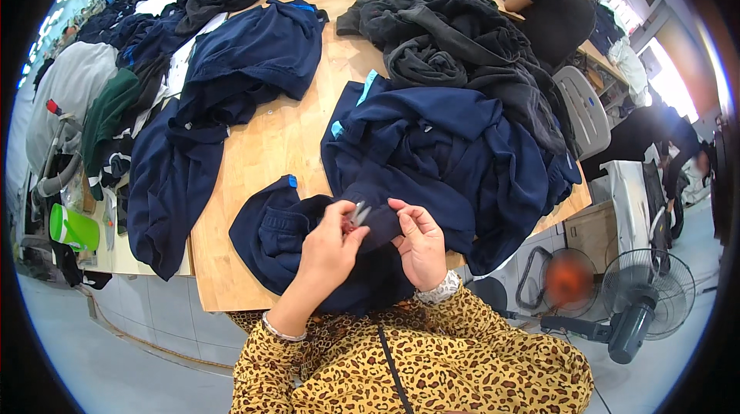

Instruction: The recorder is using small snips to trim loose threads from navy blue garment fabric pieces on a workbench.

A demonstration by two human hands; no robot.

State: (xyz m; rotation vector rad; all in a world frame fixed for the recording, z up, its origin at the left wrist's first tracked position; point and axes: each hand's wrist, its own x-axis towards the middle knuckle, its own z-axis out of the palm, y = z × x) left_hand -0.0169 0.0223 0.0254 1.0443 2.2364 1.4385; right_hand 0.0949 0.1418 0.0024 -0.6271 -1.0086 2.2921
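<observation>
My left hand (331,248) is closed around small thread snips (359,214), whose pale metal blades show blurred between the fingers and point toward my right hand. Thumb and forefinger of my right hand (421,248) come together at the edge of a navy garment (277,233), whose dark cloth stretches between both hands. That garment lies bunched at the table's near edge, with a gathered waistband or cuff and a bright blue tab at its left. Whether a thread is pinched there too is too small to tell.
A navy clothing pile (432,152) lies just beyond my hands, with black garments (462,36) behind it. More navy garments (247,52) hang over the left edge of the wooden table (254,152). A fan (644,298) and a grey chair (582,109) stand right; a co-worker (559,13) sits beyond.
</observation>
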